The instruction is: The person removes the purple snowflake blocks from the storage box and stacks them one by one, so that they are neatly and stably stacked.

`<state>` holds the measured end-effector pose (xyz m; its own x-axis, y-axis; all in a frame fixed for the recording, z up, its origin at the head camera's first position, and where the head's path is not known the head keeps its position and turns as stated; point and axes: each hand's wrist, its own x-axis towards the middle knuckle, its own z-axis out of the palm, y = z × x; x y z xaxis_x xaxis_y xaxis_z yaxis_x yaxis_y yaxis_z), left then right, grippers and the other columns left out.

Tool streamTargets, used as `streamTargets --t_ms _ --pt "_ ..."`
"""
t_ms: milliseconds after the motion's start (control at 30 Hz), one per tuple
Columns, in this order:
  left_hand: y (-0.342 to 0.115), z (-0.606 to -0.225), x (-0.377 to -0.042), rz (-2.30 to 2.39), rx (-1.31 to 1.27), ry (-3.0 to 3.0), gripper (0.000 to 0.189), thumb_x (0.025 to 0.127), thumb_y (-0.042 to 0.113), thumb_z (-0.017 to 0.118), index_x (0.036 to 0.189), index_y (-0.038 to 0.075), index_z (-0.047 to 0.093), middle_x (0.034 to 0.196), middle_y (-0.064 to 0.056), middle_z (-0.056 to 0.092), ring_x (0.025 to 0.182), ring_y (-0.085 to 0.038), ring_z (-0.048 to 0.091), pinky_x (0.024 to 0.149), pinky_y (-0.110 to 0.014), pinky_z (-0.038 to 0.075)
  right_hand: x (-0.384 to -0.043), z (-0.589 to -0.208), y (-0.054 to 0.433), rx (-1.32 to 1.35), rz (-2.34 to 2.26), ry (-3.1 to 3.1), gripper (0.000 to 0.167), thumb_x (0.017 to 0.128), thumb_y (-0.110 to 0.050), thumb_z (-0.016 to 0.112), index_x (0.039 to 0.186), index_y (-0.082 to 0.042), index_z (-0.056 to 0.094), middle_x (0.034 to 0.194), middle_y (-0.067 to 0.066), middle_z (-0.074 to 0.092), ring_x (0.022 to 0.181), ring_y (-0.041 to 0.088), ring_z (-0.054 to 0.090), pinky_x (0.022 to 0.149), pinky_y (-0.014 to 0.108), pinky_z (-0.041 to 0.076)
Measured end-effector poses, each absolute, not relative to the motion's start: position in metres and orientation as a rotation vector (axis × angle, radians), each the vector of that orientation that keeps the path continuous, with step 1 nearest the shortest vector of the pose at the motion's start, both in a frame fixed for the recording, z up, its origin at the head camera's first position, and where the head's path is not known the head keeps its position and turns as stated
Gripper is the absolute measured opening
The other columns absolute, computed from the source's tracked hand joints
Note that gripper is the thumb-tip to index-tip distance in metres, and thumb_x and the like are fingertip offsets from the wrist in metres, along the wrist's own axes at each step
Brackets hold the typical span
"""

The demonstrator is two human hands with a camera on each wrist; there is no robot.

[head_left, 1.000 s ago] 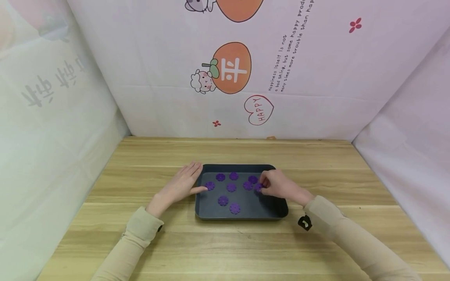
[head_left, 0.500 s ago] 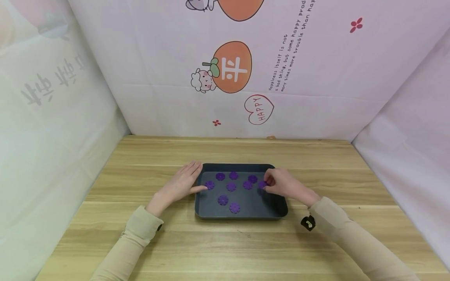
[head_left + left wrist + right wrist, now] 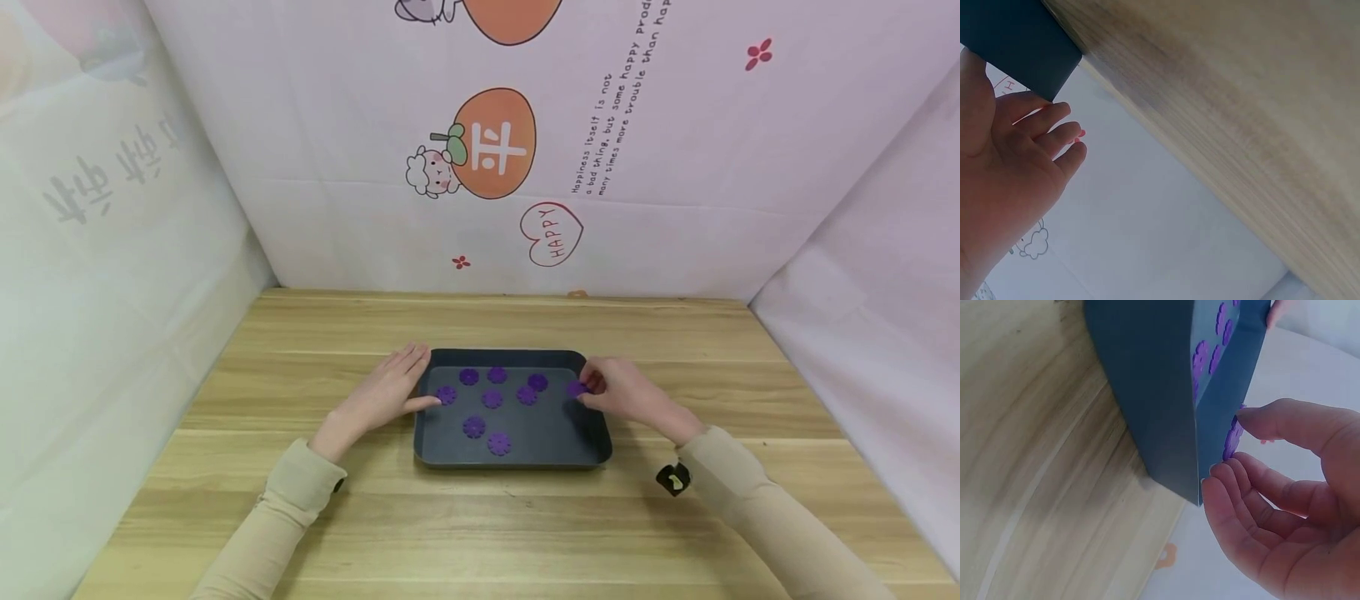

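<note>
A dark grey baking tray (image 3: 555,450) lies on the wooden table, with several purple notched discs (image 3: 499,443) spread over its floor. My left hand (image 3: 386,392) rests at the tray's left rim, fingers straight, its thumb reaching inside near a disc (image 3: 447,395). In the left wrist view that hand (image 3: 1016,150) is at a tray corner (image 3: 1041,56). Over the tray's right end my right hand (image 3: 622,392) pinches one purple disc (image 3: 1234,436) between thumb and forefinger. The right wrist view shows this disc edge-on, above the rim, with the other fingers curled loosely below.
The wooden table (image 3: 480,533) extends around the tray on all sides. White printed sheets form a back wall (image 3: 337,233) and two side walls. A dark band (image 3: 672,479) hangs beneath the right sleeve.
My right hand has moved right with the pinched disc, away from the other discs and toward the tray's right rim. The left hand has stayed in place.
</note>
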<state>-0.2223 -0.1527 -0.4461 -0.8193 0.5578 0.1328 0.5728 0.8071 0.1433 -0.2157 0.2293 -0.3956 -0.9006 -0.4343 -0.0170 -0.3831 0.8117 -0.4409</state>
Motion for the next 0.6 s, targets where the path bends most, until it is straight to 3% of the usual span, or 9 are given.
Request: streamTargets --t_ms 600 --pt "-0.153 -0.441 -0.22 -0.292 -0.915 -2.921 0.083 0.094 0.052 0.06 0.149 -0.006 0.037 0.156 -0.024 0.037 0.148 -0.041 0.032 0.122 -0.055 0.031 -0.207 -0.396 0.255 -0.626 -0.689 2.957 0.015 0.081 -0.005 0.076 0.091 0.002 0.067 0.084 0.013 0.071 0.076 0.018 0.066 0.066 0.027 0.058"
